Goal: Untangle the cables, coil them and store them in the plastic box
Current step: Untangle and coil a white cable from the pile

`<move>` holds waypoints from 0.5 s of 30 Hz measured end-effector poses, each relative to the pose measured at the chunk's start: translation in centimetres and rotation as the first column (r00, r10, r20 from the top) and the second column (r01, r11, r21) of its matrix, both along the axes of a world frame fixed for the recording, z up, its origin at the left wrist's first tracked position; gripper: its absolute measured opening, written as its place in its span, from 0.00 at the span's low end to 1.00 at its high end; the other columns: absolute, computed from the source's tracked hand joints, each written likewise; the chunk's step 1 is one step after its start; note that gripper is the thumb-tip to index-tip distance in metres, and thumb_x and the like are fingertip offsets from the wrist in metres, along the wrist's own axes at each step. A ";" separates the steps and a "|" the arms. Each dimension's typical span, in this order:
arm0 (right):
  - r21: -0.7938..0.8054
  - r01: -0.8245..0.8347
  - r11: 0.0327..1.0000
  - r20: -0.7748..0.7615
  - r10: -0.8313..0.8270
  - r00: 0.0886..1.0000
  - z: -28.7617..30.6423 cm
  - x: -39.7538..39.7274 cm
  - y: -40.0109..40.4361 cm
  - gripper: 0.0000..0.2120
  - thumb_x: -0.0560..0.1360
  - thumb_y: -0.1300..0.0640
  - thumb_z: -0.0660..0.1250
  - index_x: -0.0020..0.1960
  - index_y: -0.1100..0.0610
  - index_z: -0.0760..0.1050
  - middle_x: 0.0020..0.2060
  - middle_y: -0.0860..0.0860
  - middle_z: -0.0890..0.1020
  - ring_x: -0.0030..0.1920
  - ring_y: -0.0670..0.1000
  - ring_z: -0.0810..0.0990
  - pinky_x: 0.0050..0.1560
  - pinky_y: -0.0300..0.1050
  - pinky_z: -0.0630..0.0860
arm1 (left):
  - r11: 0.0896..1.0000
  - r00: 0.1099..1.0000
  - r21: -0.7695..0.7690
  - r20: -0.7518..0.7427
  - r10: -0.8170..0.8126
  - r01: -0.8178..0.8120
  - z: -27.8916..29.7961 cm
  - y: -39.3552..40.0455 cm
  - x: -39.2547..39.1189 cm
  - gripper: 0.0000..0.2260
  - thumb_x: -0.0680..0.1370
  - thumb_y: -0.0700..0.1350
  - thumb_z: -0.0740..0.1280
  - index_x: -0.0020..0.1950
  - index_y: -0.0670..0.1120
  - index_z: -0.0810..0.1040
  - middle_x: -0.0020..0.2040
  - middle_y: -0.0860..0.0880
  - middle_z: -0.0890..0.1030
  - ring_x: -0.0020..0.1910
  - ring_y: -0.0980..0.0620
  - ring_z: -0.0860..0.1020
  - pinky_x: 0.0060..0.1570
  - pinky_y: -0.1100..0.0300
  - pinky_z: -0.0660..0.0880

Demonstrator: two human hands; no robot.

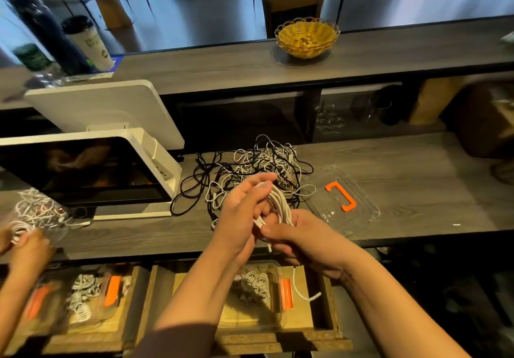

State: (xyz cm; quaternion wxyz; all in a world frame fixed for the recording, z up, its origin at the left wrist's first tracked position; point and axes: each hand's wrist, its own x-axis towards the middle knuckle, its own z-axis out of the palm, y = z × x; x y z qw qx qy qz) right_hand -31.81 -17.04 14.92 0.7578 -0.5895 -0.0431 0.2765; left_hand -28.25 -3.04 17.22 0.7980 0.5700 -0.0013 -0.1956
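Clear plastic box (251,299) with orange latches sits nearest, in a wooden tray below the table edge, with coiled white cables already inside; a second such box (80,299) lies in the tray to its left. Above them, both hands meet over the front of the grey wood-grain table (403,162). The left hand (242,213) has its fingers curled round a bundle of white cable (279,201) looped over it, and the right hand (303,235) pinches the same cable near its plug end, a loose tail (301,291) hanging down towards the box. At the far left, another person's hand (30,249) holds a small white coil (18,231). Just behind the hands lies a tangled pile of black and white cables (250,168), with a clear lid with an orange handle (340,196) just to its right. A white-framed screen (83,174) stands left of the pile. Farther back, a yellow woven basket (307,36) rests on the raised shelf.
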 end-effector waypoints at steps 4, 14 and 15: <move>-0.049 -0.051 0.997 0.026 0.053 0.998 -0.1 0.4 -1.1 0.08 0.72 0.50 0.73 0.40 0.52 0.77 0.26 0.50 0.71 0.28 0.49 0.63 0.32 0.45 0.59 | 0.982 0.991 0.135 0.020 -0.133 0.130 0.6 0.4 1.0 0.17 0.74 0.58 0.71 0.58 0.49 0.82 0.29 0.52 0.76 0.28 0.54 0.71 0.34 0.61 0.70; -0.080 -0.093 0.992 -0.140 0.081 0.987 -1.7 0.6 -3.1 0.10 0.78 0.62 0.67 0.39 0.53 0.74 0.25 0.49 0.70 0.24 0.45 0.64 0.25 0.36 0.61 | 0.614 0.926 0.784 0.160 -0.343 0.092 -2.4 -1.6 1.8 0.19 0.81 0.57 0.64 0.33 0.51 0.74 0.27 0.56 0.75 0.28 0.56 0.71 0.35 0.58 0.70; -0.102 -0.110 0.989 -0.128 0.097 0.987 -1.9 0.7 -3.5 0.11 0.78 0.62 0.68 0.38 0.53 0.75 0.26 0.49 0.71 0.25 0.45 0.66 0.25 0.35 0.63 | 0.580 0.924 0.810 0.150 -0.352 0.089 -2.8 -1.7 1.8 0.22 0.80 0.61 0.64 0.30 0.51 0.73 0.25 0.56 0.73 0.27 0.56 0.70 0.33 0.58 0.68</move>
